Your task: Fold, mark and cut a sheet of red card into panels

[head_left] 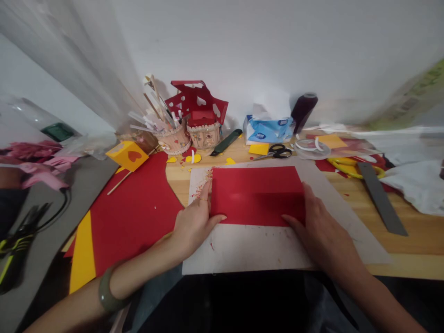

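Note:
A red sheet of paper or card (256, 194) is held between my two hands, with a crease running across its middle and its lower half in shadow. My left hand (197, 224) grips its left edge, thumb on the near corner and fingers along the side. On the right edge, my right hand (321, 226) holds it the same way, thumb at the front and fingers partly hidden behind. Beneath it lies a white sheet (249, 252) dotted with red and yellow scraps.
Large red card (138, 217) and yellow card (83, 254) lie at left, near a small yellow box on a stick (128, 157). Behind are decorated cups (173, 140), a green cutter (227, 141), black scissors (277, 151) and a tissue pack (268, 129). A grey ruler (381, 199) lies right.

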The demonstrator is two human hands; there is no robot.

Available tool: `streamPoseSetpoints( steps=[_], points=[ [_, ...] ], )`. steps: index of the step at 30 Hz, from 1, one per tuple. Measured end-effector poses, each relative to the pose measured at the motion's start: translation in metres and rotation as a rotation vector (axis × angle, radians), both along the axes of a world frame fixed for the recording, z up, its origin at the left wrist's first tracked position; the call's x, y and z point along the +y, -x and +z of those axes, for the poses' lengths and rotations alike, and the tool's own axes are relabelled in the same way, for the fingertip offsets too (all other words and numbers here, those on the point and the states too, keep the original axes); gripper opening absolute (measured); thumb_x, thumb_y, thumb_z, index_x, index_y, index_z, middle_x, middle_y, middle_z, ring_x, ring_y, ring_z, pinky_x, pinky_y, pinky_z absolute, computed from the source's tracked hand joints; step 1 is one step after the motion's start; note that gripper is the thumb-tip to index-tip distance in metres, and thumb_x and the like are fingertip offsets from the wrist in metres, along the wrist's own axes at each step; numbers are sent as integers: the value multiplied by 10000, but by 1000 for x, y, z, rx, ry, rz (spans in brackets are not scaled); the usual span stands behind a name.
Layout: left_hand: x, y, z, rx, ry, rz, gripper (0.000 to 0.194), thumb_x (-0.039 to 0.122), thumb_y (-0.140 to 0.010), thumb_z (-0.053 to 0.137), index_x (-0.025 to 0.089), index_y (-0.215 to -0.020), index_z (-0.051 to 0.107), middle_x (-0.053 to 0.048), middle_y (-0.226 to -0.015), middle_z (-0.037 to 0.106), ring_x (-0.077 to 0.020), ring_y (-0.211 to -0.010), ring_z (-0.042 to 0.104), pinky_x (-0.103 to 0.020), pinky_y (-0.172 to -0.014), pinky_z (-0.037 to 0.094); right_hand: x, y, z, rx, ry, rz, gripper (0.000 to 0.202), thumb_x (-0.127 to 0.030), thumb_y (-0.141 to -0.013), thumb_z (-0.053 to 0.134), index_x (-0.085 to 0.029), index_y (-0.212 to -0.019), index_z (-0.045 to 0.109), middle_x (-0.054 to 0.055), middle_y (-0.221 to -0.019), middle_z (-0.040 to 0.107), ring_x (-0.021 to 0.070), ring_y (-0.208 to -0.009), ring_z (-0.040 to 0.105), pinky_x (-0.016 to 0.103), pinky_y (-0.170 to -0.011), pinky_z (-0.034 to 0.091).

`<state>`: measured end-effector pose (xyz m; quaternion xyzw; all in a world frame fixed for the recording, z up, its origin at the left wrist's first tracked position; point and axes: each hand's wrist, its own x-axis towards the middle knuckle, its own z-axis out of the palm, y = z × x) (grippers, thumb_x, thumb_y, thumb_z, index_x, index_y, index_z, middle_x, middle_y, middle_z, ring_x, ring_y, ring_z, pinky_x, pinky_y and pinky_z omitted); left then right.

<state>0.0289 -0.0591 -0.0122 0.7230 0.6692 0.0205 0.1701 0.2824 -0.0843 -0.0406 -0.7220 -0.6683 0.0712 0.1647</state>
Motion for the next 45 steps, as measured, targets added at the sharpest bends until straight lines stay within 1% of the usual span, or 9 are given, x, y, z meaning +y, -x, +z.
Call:
streamPoseSetpoints(
  steps=[6,10,14,18,26,30,34,39,45],
  points=[
    [0,18,-15,-419,-60,-58,877,287,-785,626,190,-1463,79,-38,-899,604,-191,-766,588,-284,-655,441,-6,-17,-7,323,-133,0,847,-516,-800,511,-124,-1459,150,200,-1191,573,344,-1028,593,507,-821,501],
    [0,37,-22,-890,-43,-199,360,226,-780,593,158,-1134,578,-32,-841,593,-155,-739,583,-286,-690,478,-24,-40,-5,664,-125,93,602,-462,-806,562,-244,-1348,416,83,-1025,677,253,-919,654,411,-826,530],
    [-2,43,-17,-900,-90,-302,155,212,-799,559,165,-701,669,-57,-805,609,-184,-820,583,-349,-784,465,-34,-52,-1,563,-106,409,239,-399,-845,510,-307,-935,711,58,-1009,699,280,-1007,624,447,-875,504],
    [-2,43,-10,-869,-85,-406,203,175,-783,531,204,-664,693,-50,-791,646,-194,-853,589,-396,-853,433,-35,-51,5,467,-69,633,264,-248,-852,477,-333,-950,707,34,-1002,708,230,-1003,633,366,-789,550],
    [20,25,-7,-851,-198,-55,337,279,-780,607,153,-1066,482,-41,-888,565,-162,-805,582,-322,-726,482,-6,-46,5,527,-204,4,507,-479,-753,610,-207,-1168,509,137,-1148,590,252,-896,636,402,-726,554],
    [42,16,-9,-863,-150,-62,402,254,-722,634,137,-1081,496,2,-766,569,-149,-728,591,-291,-690,491,23,-41,7,686,-52,93,691,-518,-738,615,-217,-1325,409,110,-1190,600,249,-971,628,396,-781,543],
    [59,14,-4,-852,-132,-125,88,225,-717,587,138,-707,574,-1,-634,586,-144,-616,572,-281,-632,484,35,-37,15,667,23,57,366,-498,-723,634,-210,-943,687,67,-919,714,321,-899,646,483,-783,514],
    [52,11,40,-895,-389,-112,319,281,-812,546,167,-1110,555,-73,-1149,592,-183,-1033,564,-332,-917,429,34,-40,24,676,-118,-92,344,-513,-728,627,-218,-888,702,69,-922,716,351,-906,641,522,-810,495],
    [9,-10,51,-310,-535,-937,358,388,-912,497,160,-1182,560,-101,-1199,622,-265,-1121,561,-473,-1007,362,34,-41,18,751,-233,-174,377,-515,-813,532,-216,-998,667,60,-911,713,280,-801,677,445,-705,566]
  ],
)
